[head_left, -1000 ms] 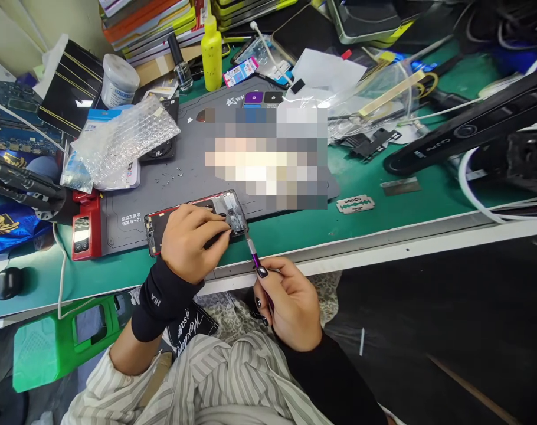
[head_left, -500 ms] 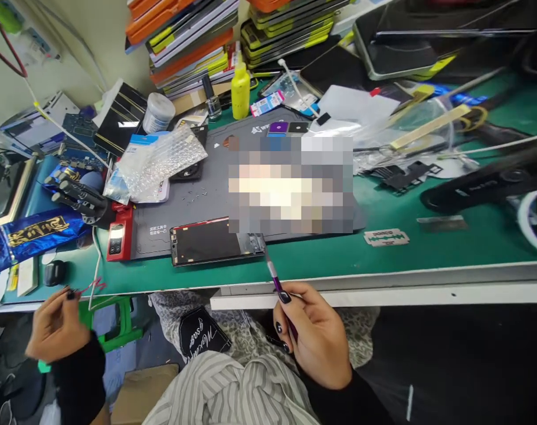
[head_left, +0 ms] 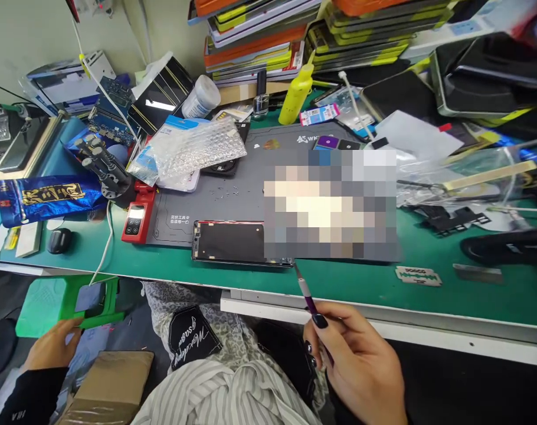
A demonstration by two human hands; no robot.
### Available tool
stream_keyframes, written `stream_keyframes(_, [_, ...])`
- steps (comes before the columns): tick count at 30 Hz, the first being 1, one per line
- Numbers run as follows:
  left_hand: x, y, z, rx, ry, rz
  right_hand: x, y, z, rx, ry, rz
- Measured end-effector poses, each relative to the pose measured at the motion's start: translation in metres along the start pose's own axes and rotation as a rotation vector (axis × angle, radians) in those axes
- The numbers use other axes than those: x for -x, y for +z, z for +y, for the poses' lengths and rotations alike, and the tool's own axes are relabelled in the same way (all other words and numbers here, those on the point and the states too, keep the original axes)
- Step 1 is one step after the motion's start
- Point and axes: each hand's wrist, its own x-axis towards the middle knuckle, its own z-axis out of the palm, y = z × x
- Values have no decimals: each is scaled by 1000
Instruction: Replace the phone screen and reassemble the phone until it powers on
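In my right hand [head_left: 361, 360] is a slim tool with a purple handle [head_left: 310, 304], a silver collar and a narrow dark tip, held like a pen. Its tip points at the lower right corner of an opened phone frame [head_left: 228, 243], dark inside with a thin red line along its top edge. I cannot tell whether the tip touches it. My left hand [head_left: 56, 345] is down at the left below the table edge, beside a green plastic stool [head_left: 47, 304], with thumb and fingers apart and nothing visible in them.
A grey work mat [head_left: 242, 195] with a red control unit [head_left: 137, 221] lies under the phone; a blurred patch hides its right part. Bubble wrap [head_left: 202, 147], a yellow bottle [head_left: 297, 94], a razor blade [head_left: 418, 275], a black earbud case [head_left: 59, 241] and a blue pouch [head_left: 51, 198] surround it.
My left hand has gone down below the table edge, its fingers parting; the thin red strip is no longer in it. The view has shifted left. My right hand still holds the tool.
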Motion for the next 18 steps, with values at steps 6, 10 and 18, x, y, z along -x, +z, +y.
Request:
stream_keyframes(6, [-34,-59,108,255,602,203,-2,4,-13,237,-103,141])
stream_keyframes(10, [-70,-76,201,495,830,472,1,17,-19,423,-173,203])
stream_keyframes(18, [-128,-49,253,557,937,305,7,28,-17,649,-338,143])
